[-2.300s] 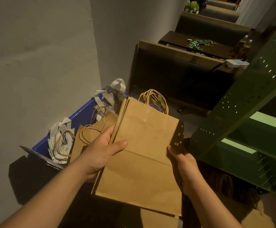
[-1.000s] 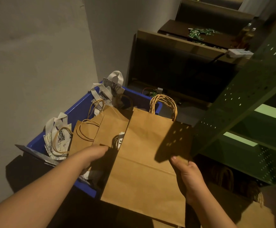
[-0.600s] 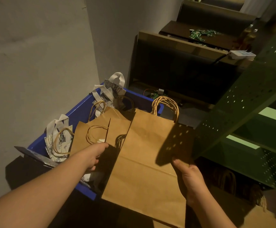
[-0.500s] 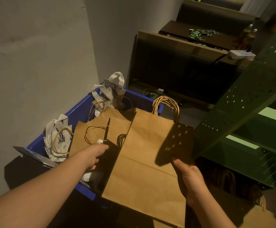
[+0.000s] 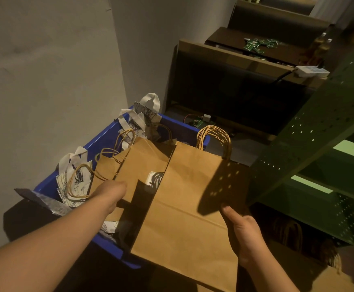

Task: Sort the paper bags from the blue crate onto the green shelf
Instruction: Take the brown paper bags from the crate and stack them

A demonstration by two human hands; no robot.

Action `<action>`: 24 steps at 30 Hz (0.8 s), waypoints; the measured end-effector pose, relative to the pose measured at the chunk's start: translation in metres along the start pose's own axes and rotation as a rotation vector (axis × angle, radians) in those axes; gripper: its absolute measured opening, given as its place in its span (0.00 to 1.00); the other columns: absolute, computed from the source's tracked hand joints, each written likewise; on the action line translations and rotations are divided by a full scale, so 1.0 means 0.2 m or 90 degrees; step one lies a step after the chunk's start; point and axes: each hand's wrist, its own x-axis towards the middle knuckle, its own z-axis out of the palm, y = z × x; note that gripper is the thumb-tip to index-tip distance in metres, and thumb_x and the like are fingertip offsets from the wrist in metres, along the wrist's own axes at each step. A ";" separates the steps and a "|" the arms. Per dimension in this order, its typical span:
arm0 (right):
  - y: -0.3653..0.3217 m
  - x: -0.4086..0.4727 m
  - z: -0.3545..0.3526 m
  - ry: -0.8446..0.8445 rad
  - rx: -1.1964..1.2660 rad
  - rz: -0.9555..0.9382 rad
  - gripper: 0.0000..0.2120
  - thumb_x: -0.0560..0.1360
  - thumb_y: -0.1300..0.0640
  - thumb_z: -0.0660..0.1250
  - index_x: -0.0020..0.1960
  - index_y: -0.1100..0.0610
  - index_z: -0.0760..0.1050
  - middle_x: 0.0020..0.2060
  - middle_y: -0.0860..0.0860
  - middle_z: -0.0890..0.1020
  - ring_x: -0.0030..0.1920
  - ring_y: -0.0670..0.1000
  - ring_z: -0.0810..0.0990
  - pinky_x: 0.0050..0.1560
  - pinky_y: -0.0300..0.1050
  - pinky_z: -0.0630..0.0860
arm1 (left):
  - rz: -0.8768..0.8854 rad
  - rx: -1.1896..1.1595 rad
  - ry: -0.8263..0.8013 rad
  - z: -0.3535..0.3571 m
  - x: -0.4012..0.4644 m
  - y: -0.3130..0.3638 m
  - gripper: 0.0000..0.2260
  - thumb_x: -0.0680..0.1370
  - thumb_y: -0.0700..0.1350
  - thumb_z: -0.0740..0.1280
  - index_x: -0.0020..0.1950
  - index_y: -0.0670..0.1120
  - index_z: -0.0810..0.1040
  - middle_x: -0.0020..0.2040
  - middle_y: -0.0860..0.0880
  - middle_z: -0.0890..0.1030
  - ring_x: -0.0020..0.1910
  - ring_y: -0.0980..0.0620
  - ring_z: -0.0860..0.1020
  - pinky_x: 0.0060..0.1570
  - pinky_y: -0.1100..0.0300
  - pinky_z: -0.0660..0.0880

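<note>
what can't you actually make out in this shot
Head view, the only one:
- Left hand: fingertips hidden behind a brown bag in the blue crate, so the grip is unclear.
- Right hand: fingers hidden behind the held bag; only the thumb shows.
- Crate's bottom: covered by bags.
- Green shelf: lowest level too dark to read; right side cut off by the frame edge.
- Printed bags: print too small to read.

Bare forearms (no sleeves visible).
</note>
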 end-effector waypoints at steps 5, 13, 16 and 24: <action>-0.01 -0.01 0.00 0.012 0.002 0.002 0.13 0.76 0.55 0.72 0.47 0.68 0.81 0.29 0.57 0.83 0.32 0.57 0.81 0.40 0.48 0.74 | 0.027 0.181 0.104 -0.03 -0.01 0.00 0.17 0.78 0.53 0.63 0.64 0.48 0.70 0.67 0.40 0.63 0.66 0.33 0.63 0.65 0.35 0.67; -0.01 -0.01 0.01 -0.008 0.018 0.010 0.15 0.76 0.55 0.72 0.46 0.69 0.83 0.35 0.62 0.84 0.35 0.61 0.82 0.45 0.53 0.76 | 0.062 0.162 0.097 -0.07 -0.03 0.01 0.20 0.80 0.55 0.63 0.69 0.50 0.70 0.68 0.39 0.68 0.68 0.35 0.63 0.65 0.36 0.66; -0.01 -0.02 0.01 -0.002 0.025 0.014 0.16 0.75 0.54 0.72 0.47 0.70 0.82 0.37 0.64 0.84 0.39 0.62 0.83 0.49 0.56 0.76 | 0.117 0.132 0.114 -0.08 -0.03 -0.01 0.20 0.80 0.60 0.64 0.69 0.53 0.74 0.64 0.42 0.75 0.65 0.37 0.69 0.64 0.36 0.69; -0.02 -0.03 0.03 -0.004 0.025 -0.002 0.14 0.77 0.56 0.71 0.48 0.69 0.81 0.33 0.59 0.84 0.36 0.60 0.82 0.42 0.49 0.75 | 0.380 -0.063 0.197 -0.26 -0.20 0.10 0.10 0.83 0.46 0.67 0.62 0.46 0.70 0.51 0.49 0.79 0.42 0.52 0.75 0.40 0.53 0.73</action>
